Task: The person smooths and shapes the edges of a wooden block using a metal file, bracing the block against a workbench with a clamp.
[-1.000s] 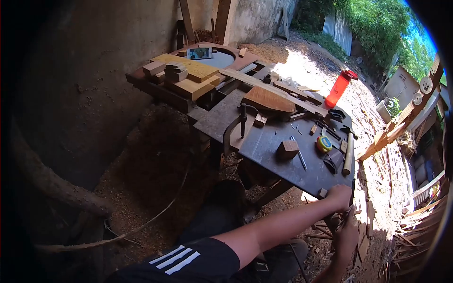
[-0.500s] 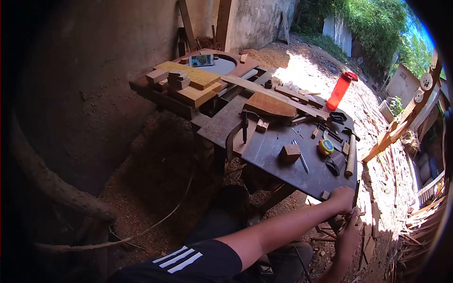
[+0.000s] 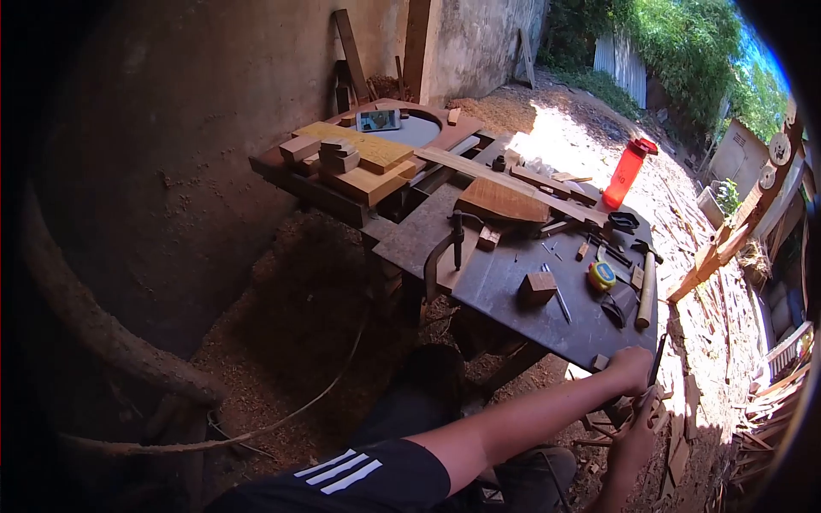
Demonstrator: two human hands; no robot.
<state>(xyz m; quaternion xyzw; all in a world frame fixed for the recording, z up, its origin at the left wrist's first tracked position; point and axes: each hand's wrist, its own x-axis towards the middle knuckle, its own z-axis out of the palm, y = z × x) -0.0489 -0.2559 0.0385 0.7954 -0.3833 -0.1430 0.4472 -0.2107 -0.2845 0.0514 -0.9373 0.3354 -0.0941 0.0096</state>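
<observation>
My left hand (image 3: 631, 370) is closed at the near right corner of the dark worktable (image 3: 505, 321). Whatever its fingers grip is hidden from view. Just below it, my right hand (image 3: 631, 445) is wrapped round the lower end of a thin dark tool (image 3: 658, 359) that points upward past the left hand. Its exact kind is too small to make out. A small wood block (image 3: 601, 362) lies on the table edge beside my left hand. Farther in are a larger wood cube (image 3: 537, 289), a pen (image 3: 562, 303), a yellow tape measure (image 3: 601, 275) and a hammer (image 3: 646, 291).
A clamp (image 3: 457, 239) grips the table's left edge. Boards (image 3: 368, 175) are stacked behind it, with a phone (image 3: 378, 120) propped up beyond. A red bottle (image 3: 624, 175) stands at the back right. Wooden posts (image 3: 714, 248) and scrap lie to the right.
The whole view has shifted slightly, so the table and tools appear lower and to the right. Both hands stay together at the table corner, with the dark tool still in the right one.
</observation>
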